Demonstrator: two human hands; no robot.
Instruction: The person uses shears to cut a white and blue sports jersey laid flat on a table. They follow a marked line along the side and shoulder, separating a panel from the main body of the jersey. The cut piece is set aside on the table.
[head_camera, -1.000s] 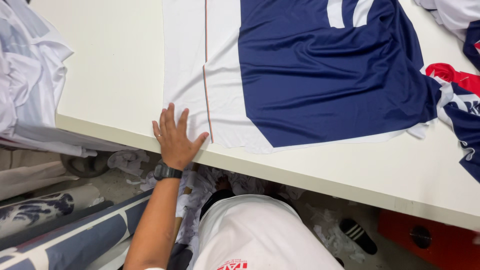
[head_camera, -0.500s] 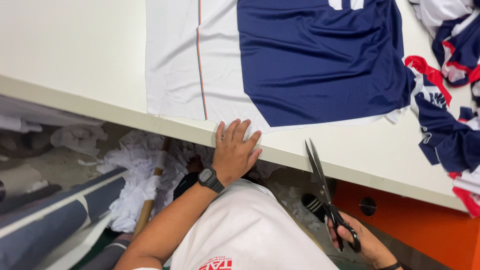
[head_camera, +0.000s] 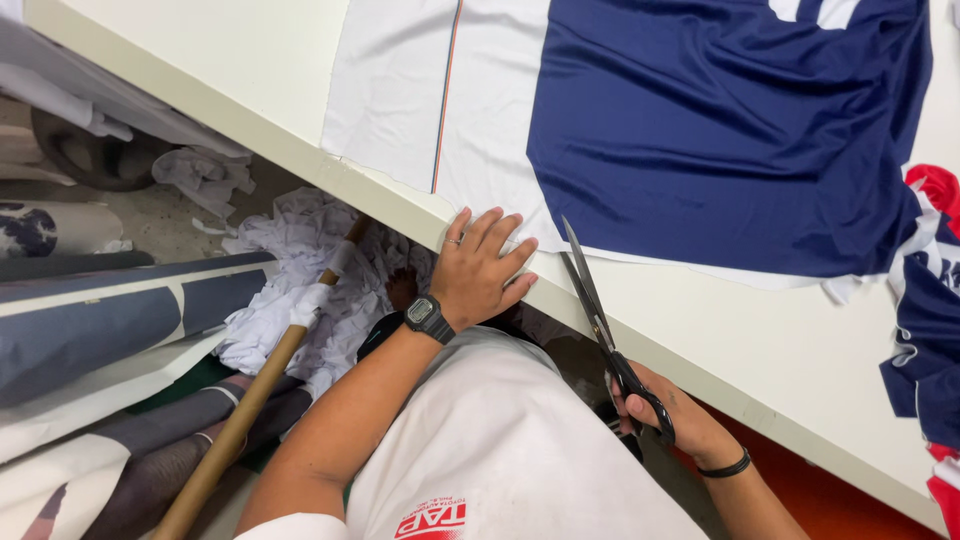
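The left hand (head_camera: 478, 272) lies open, flat on the white-and-navy fabric panel (head_camera: 640, 130) at the cream counter (head_camera: 760, 350) edge — the right hand (head_camera: 668, 412) grips black-handled steel scissors (head_camera: 600, 320), blades parted.

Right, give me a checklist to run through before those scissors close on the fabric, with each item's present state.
1. Scissors gripped: ok, the right hand has fingers through the black handles.
2. Blades parted: ok, slightly open, tips pointing at the cloth edge.
3. Fabric held down: ok, the left hand lies flat on the white and navy fabric at the table edge.
4. Left fingers away from the blades: not ok, they lie close beside the blade tips.
5. Fabric flat at the cut: cannot tell, the navy part shows wrinkles.
6. Cut line marked: cannot tell, none visible.
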